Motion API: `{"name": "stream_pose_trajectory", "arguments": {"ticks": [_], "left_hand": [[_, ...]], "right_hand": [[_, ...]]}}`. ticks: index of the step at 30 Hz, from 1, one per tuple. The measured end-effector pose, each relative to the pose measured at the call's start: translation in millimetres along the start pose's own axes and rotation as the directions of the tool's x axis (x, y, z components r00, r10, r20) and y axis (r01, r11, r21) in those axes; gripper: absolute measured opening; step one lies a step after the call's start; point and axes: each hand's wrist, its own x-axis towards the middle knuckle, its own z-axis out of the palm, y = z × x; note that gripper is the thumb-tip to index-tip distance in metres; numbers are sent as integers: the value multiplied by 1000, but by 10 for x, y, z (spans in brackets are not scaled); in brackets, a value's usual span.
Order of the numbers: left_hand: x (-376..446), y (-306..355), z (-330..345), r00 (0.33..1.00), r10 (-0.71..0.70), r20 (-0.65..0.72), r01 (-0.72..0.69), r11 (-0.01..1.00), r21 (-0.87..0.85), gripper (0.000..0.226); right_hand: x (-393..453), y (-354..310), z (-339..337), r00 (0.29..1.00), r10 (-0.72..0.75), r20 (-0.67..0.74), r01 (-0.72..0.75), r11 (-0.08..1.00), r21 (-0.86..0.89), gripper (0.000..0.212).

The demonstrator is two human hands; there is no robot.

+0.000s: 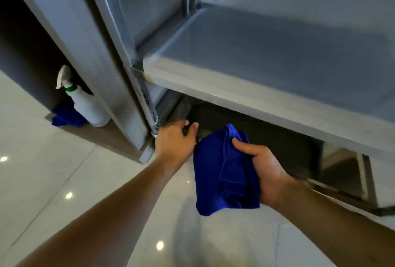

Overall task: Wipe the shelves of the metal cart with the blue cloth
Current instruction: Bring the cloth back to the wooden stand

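Blue cloth [222,172] hangs bunched in the right hand [265,172], thumb pinching it. The left hand [175,140] curls loosely, apparently on the lower shelf's edge, beside the metal cart's [267,104] post [147,104]. A spray bottle [85,104] stands further left.

We cannot see the dark lower shelf [245,129] surface under the grey metal shelf [267,52]. Our right hand [265,172] fingers are hidden behind the folded blue cloth [215,172]. Frame cuts both forearms.
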Motion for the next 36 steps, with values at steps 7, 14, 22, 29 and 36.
{"name": "stream_pose_trajectory", "arguments": {"ticks": [7,14,22,29,36], "left_hand": [[-589,633,-1268,990,-43,134,32,997,77,47],[-974,1633,-2493,958,124,258,-176,966,187,50],[-1299,3070,-3625,918,329,220,-371,910,187,56],[-1875,3923,-4256,903,388,186,-423,880,218,57],[-2458,4630,-4960,865,489,107,-500,832,238,57]], "right_hand": [[-1302,-3,772,997,62,-38,-57,991,119,54],[-2710,-321,1382,999,39,-10,-33,935,354,58],[-4122,-1013,1678,991,-125,-45,132,920,370,52],[-5158,-1223,1637,972,-227,-56,232,906,354,49],[-6094,-1282,1708,945,-325,-35,317,885,341,41]]}}
